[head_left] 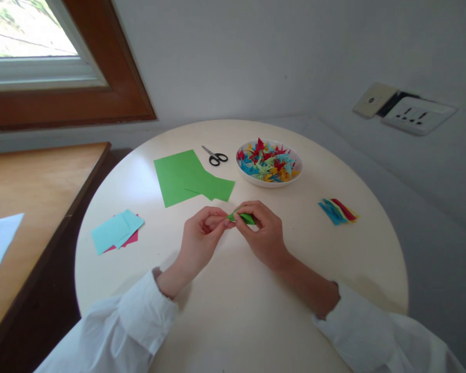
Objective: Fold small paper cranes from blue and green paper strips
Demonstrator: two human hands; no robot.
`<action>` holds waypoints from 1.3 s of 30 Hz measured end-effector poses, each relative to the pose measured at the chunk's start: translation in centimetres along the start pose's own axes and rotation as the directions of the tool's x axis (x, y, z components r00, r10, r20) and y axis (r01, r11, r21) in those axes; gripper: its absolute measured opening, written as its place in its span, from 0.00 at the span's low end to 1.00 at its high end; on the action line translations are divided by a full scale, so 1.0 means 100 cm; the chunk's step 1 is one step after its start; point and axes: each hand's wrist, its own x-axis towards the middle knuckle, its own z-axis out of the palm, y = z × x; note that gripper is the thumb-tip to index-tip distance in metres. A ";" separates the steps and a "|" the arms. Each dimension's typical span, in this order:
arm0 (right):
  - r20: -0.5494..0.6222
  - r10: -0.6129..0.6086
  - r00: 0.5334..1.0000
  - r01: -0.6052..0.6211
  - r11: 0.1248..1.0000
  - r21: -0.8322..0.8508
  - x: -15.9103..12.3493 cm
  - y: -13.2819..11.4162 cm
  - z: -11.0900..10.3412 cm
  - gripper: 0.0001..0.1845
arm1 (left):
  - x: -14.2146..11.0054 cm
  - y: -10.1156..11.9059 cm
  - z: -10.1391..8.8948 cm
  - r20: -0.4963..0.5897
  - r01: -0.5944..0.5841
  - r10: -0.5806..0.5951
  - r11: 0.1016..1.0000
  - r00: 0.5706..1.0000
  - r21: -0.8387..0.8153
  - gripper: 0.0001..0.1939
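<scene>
A small piece of folded green paper (pixel 247 218) is held between both hands above the middle of the round table. My left hand (pixel 203 231) pinches its left end between thumb and fingers. Around its right part the fingers of my right hand (pixel 262 230) are closed, with the thumb pressed on the near side. Fingers cover much of the paper, so its full folded shape is hidden. Just beyond the hands lie flat green paper sheets (pixel 180 176), one large and a smaller one overlapping it.
Scissors (pixel 215 157) with black handles lie near a white bowl (pixel 270 184) full of colourful folded paper cranes. Folded paper strips (pixel 337 211) lie at the right. Light blue and pink paper pieces (pixel 116 230) sit at the left. A wooden desk (pixel 62 171) stands beyond the round table (pixel 233 311).
</scene>
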 end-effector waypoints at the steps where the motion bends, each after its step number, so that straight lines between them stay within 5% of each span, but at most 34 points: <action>1: -0.001 0.000 1.000 0.000 1.000 0.004 0.000 0.000 0.000 0.03 | 0.000 0.000 0.000 0.000 0.002 -0.002 1.000 1.000 -0.002 0.14; 39: 0.110 -0.002 0.994 0.003 1.000 -0.014 -0.001 0.005 0.000 0.02 | 0.002 0.002 -0.001 -0.050 -0.017 0.021 0.998 0.999 0.068 0.12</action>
